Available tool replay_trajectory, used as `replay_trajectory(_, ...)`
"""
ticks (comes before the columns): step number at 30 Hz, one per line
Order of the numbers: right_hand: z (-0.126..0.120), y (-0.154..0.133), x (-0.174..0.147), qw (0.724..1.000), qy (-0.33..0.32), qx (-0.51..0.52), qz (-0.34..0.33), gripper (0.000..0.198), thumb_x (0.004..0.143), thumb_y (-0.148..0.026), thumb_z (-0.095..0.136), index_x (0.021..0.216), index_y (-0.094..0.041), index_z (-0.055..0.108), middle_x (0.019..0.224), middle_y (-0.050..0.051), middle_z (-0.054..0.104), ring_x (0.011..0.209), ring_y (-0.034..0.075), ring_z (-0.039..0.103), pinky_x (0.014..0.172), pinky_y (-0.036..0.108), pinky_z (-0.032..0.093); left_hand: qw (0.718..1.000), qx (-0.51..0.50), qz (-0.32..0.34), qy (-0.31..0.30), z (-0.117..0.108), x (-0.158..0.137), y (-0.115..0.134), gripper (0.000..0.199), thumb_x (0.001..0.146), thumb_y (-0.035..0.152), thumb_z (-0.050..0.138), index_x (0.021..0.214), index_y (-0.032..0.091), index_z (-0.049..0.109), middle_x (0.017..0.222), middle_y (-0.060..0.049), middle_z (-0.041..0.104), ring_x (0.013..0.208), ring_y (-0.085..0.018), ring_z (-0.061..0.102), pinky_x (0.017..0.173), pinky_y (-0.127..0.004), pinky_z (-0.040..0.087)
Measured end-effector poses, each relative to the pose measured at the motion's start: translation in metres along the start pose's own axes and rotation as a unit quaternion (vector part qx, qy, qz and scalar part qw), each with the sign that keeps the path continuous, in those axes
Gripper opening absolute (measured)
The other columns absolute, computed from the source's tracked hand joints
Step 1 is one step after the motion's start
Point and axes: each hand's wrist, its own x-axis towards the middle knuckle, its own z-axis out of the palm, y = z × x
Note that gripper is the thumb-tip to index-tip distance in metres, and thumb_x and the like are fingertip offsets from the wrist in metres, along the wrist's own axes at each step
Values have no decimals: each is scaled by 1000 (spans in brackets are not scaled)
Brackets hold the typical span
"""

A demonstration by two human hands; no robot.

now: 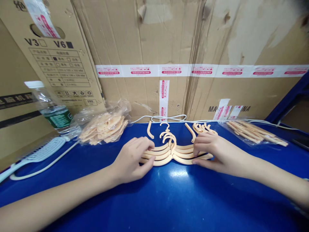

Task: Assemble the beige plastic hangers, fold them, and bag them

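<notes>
Left hand (135, 158) and right hand (213, 150), thumbs and fingers pinching opposite arms of the lined-up beige hangers (172, 156), should press evenly to keep the row aligned.

Form a nested set of slender, glossy, pale peach clothes hangers (172, 156), laid one behind another in close, parallel rows, exact count too hidden to tell. Sit near the far edge of the blue tabletop (154, 199), about midway across it, with overlapping hooks (175, 145) directed toward that edge and curling over to the left. Spread shallow, bowed arms (160, 158) to both sides from a low middle, rising gently outward, with narrow strips of the tabletop showing between rows and outer ends partly covered.
</notes>
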Motion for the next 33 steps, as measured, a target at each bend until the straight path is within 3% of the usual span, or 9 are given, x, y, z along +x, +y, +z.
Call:
replay_trajectory(4,-1,3,1,999,38,0,3,24,96,-33,49,82,-19,63,78,6,63,76,20,53,72,35,37,988,-106,-113,16,-4,9,-21,9,90,22,48,92,19,56,89,-4,62,85,-21,59,79,-34,45)
replay_trajectory(10,0,18,21,996,79,1,30,17,95,-27,51,92,-18,65,85,8,66,81,21,59,73,34,44,978,-142,-152,9,0,12,-57,25,94,20,40,107,19,61,105,-7,69,101,-22,64,93,-39,48)
replay_trajectory(18,5,55,91,1000,-14,1,-22,33,83,-1,53,110,-15,68,101,10,70,90,22,66,80,33,49,978,-153,-140,-32,9,6,-77,40,87,12,42,119,23,63,126,-5,66,123,-22,54,110,-46,36)
replay_trajectory(22,21,70,120,998,-36,33,-47,35,81,-4,62,113,-17,68,114,12,69,102,23,65,89,33,48,977,-149,-135,-71,9,6,-79,47,88,11,40,128,24,59,133,-6,61,130,-22,49,113,-46,33)
replay_trajectory(26,33,80,132,994,-42,77,-59,24,81,-6,64,102,-16,72,102,10,71,91,21,67,83,31,50,974,-150,-133,-107,6,8,-79,48,89,10,39,130,26,59,133,-4,62,130,-21,49,113,-43,33)
replay_trajectory(30,33,85,129,989,-10,134,-61,8,82,-15,66,86,-16,73,89,9,71,82,20,66,78,32,50,974,-147,-139,-102,7,8,-81,44,89,11,41,124,27,64,131,-2,64,130,-21,49,113,-42,33)
replay_trajectory(33,29,83,119,980,41,187,-48,12,84,-26,66,88,-16,73,90,9,70,83,20,64,78,33,49,976,-142,-148,-77,9,7,-85,40,89,11,43,119,25,66,122,-3,69,121,-21,57,108,-40,39)
